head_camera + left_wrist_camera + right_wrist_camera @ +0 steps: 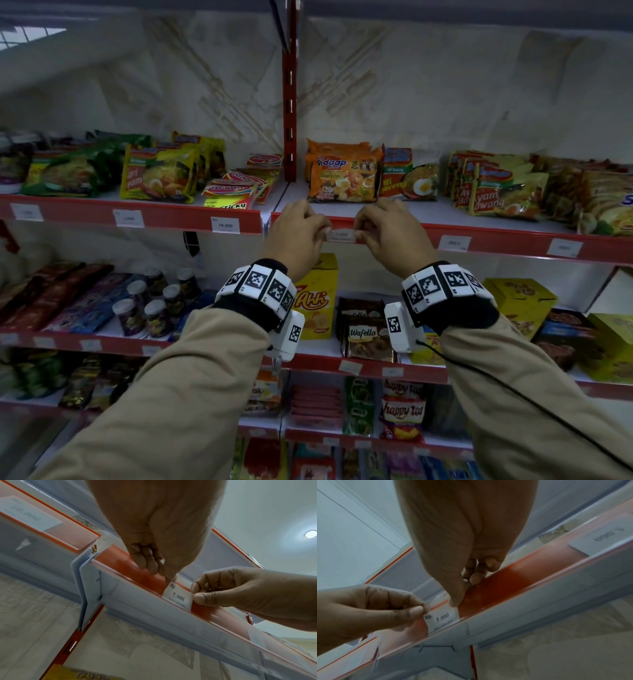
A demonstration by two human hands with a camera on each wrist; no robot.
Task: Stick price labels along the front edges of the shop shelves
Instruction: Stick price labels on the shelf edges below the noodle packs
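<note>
A small white price label point(341, 235) printed "Rp. 5.000" lies against the red front edge point(507, 241) of the upper right shelf. My left hand point(325, 231) pinches its left end and my right hand point(358, 233) pinches its right end. In the left wrist view the label point(178, 597) sits on the red strip point(130, 569), with the right hand's thumb point(202, 598) on its right edge. In the right wrist view the left hand's thumb point(415, 612) and forefinger hold the label point(442, 618) at its left edge. The other fingers of both hands are curled.
Other white labels point(225, 225) point(454, 243) point(564, 247) sit on the same red edge at both sides. Instant noodle packs point(344, 174) stand on the shelf just behind the hands. A yellow snack box point(317, 298) and wafer packs point(366, 334) fill the shelf below. A red upright post point(290, 102) divides the bays.
</note>
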